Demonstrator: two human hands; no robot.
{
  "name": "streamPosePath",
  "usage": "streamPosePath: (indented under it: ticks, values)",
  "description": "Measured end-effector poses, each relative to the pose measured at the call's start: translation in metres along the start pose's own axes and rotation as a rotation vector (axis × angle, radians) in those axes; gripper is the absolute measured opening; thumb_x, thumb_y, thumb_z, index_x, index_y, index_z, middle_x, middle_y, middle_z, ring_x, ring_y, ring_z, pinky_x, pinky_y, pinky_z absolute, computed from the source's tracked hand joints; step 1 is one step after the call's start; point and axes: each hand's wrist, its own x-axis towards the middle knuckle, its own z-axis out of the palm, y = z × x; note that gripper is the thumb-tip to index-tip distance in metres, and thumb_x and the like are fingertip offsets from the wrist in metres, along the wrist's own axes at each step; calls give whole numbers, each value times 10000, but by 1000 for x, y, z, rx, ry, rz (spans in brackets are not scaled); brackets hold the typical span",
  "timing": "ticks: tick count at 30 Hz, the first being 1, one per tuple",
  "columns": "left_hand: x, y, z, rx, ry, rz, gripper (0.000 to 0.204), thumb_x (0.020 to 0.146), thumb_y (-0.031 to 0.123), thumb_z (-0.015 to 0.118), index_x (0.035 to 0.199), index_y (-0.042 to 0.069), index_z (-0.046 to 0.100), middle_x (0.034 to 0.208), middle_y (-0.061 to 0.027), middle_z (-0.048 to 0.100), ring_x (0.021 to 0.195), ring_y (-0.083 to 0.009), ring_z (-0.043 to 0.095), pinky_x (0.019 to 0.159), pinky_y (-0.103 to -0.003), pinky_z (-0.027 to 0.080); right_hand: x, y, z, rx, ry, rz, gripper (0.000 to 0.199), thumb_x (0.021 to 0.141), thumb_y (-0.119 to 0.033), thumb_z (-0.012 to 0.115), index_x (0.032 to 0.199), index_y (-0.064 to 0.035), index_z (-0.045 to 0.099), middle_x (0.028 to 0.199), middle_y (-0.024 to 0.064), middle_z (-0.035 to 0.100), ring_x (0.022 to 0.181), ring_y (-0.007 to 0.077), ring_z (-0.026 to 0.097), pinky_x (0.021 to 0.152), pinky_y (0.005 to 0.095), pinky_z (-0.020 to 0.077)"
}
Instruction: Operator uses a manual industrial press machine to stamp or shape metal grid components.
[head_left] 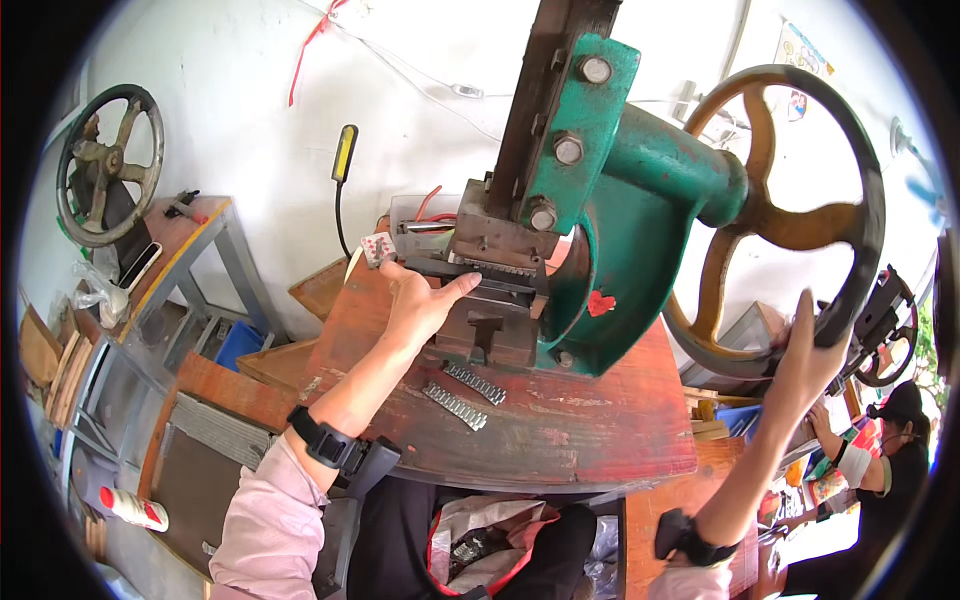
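A green hand press (620, 210) stands on a worn red wooden bench (560, 430). My left hand (425, 300) reaches into the press's dark die block (495, 300), fingers pinching a thin toothed metal strip (495, 268) lying across it. My right hand (810, 350) grips the rim of the press's large rusty handwheel (790, 220) at its lower right. Two ridged metal strips (465, 395) lie loose on the bench in front of the die. Both wrists wear black bands.
A second handwheel (105, 165) sits on a metal-framed table at far left. A red-and-white can (135, 508) lies on the floor lower left. A bag of parts (480, 545) rests in my lap. Another person (890, 450) works at lower right.
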Motion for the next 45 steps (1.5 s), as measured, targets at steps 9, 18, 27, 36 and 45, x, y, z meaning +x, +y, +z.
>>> streamPosePath:
  ticks: [9, 18, 27, 36, 45]
  values:
    - [-8, 30, -30, 612, -75, 516, 519, 833, 322, 645, 1121, -74, 471, 947, -223, 560, 959, -414, 481, 869, -460, 366, 148, -109, 30, -605, -479, -34, 298, 826, -280, 610, 786, 1, 520, 533, 32, 486, 409, 125, 481, 383, 272, 393]
    - [-105, -24, -127, 647, -363, 662, 341, 734, 164, 720, 1009, 20, 579, 993, -118, 546, 976, -330, 486, 871, -416, 389, 189, -97, 62, -1020, -346, -334, 419, 870, -319, 585, 1032, 47, 462, 585, 48, 457, 403, 136, 465, 321, 309, 384]
    - [-40, 41, -44, 434, -266, 888, 408, 820, 112, 614, 1195, -20, 524, 1202, -201, 539, 1138, -344, 501, 953, -401, 399, 210, -83, 64, -1057, -270, -406, 549, 835, -369, 622, 1126, 72, 474, 573, 40, 456, 391, 120, 456, 320, 295, 361]
    - [3, 54, 26, 771, -350, 716, 274, 862, 157, 571, 1054, -38, 571, 1019, -169, 586, 938, -312, 552, 822, -407, 441, 215, -74, 60, -974, -266, -409, 570, 844, -405, 609, 1107, 78, 461, 601, 28, 439, 400, 104, 458, 309, 252, 354]
    - [-77, 68, -30, 563, -289, 660, 372, 863, 177, 570, 1141, -69, 538, 1017, -187, 553, 988, -288, 517, 873, -387, 419, 216, -78, 63, -979, -276, -388, 611, 826, -453, 605, 1128, 59, 463, 624, 38, 433, 441, 124, 471, 313, 283, 373]
